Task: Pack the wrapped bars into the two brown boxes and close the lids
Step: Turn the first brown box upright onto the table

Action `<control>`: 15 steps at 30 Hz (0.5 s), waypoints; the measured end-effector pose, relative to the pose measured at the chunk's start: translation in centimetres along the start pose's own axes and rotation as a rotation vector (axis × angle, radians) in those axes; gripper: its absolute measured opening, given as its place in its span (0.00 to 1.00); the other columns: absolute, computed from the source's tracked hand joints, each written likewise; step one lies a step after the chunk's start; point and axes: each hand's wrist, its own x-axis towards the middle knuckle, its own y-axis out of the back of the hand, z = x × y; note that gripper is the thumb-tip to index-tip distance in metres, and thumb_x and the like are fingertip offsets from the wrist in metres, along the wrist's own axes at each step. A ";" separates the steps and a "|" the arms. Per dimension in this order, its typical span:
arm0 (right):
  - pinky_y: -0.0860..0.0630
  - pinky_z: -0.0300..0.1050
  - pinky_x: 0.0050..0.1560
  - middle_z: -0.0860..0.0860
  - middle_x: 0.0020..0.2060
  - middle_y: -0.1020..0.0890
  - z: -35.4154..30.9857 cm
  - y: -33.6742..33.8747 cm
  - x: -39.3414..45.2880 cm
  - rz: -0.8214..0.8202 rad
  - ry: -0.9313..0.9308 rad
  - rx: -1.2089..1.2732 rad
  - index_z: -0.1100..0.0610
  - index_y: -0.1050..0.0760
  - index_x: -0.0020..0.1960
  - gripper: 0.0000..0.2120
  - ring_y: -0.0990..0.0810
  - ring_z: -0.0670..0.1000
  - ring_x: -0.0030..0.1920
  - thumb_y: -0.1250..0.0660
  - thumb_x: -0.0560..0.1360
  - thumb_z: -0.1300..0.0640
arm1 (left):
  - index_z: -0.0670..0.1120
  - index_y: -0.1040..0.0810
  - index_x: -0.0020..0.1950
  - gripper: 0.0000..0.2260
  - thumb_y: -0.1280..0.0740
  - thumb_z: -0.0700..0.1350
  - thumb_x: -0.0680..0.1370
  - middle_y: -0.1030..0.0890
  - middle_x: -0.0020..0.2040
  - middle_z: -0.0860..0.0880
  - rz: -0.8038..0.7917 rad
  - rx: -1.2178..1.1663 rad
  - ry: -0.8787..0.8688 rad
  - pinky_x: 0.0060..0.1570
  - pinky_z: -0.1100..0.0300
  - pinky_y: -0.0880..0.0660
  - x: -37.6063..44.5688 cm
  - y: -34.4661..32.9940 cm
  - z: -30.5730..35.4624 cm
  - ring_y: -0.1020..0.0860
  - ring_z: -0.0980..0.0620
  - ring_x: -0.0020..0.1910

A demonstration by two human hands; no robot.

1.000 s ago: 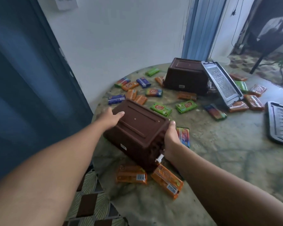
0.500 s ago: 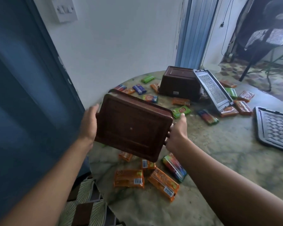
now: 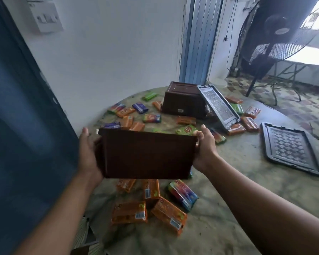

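Brown box (image 3: 145, 153) held up over table (image 3: 238, 199), between both hands: left hand (image 3: 87, 153) gripping one end, right hand (image 3: 203, 148) gripping other.

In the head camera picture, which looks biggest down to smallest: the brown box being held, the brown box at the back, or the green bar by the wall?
1. Held brown box, though nearness to the camera enlarges it.
2. Back brown box.
3. Green bar.

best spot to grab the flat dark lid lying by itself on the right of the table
Take the dark patterned plastic lid by its raised rim on the near long edge, from the right hand's side. It lies flat on the round green table, so the fingers likely must hook under that rim; no bars crowd it.
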 end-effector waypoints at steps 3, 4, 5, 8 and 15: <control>0.22 0.51 0.40 0.60 0.44 0.22 -0.8 1.1 0.3 -0.079 0.026 -0.084 0.57 0.26 0.53 0.14 0.21 0.55 0.34 0.37 0.82 0.46 | 0.45 0.16 0.64 0.33 0.38 0.71 0.77 0.16 0.60 0.39 -0.028 -0.005 0.095 0.66 0.46 0.26 0.0 -0.3 -0.2 0.18 0.40 0.61; 0.23 0.50 0.39 0.59 0.48 0.23 -0.9 1.4 0.7 -0.097 0.078 -0.124 0.56 0.28 0.57 0.10 0.22 0.53 0.35 0.37 0.83 0.49 | 0.45 0.16 0.64 0.29 0.36 0.67 0.78 0.17 0.60 0.40 -0.011 0.019 0.104 0.67 0.48 0.27 0.1 -0.4 -0.2 0.18 0.42 0.60; 0.25 0.48 0.37 0.59 0.48 0.25 -1.1 1.7 1.1 -0.104 0.129 -0.168 0.55 0.29 0.58 0.06 0.24 0.51 0.35 0.38 0.83 0.53 | 0.45 0.15 0.60 0.22 0.35 0.61 0.80 0.16 0.55 0.42 0.023 0.051 0.105 0.62 0.52 0.23 0.3 -0.3 -0.4 0.17 0.45 0.54; 0.30 0.46 0.32 0.56 0.47 0.24 -2.2 3.0 2.6 -0.132 0.172 -0.237 0.52 0.30 0.62 0.11 0.26 0.49 0.34 0.37 0.81 0.61 | 0.47 0.20 0.63 0.14 0.41 0.45 0.82 0.22 0.44 0.48 0.187 0.084 0.112 0.36 0.61 0.23 0.3 -1.3 -1.9 0.23 0.54 0.37; 0.33 0.46 0.33 0.52 0.30 0.25 -8.2 7.2 5.6 -0.295 -0.034 -0.462 0.60 0.26 0.47 0.06 0.27 0.51 0.28 0.41 0.78 0.61 | 0.48 0.26 0.53 0.12 0.42 0.41 0.71 0.24 0.39 0.47 0.542 0.120 0.064 0.25 0.61 0.27 -3.9 -6.3 -5.5 0.25 0.52 0.25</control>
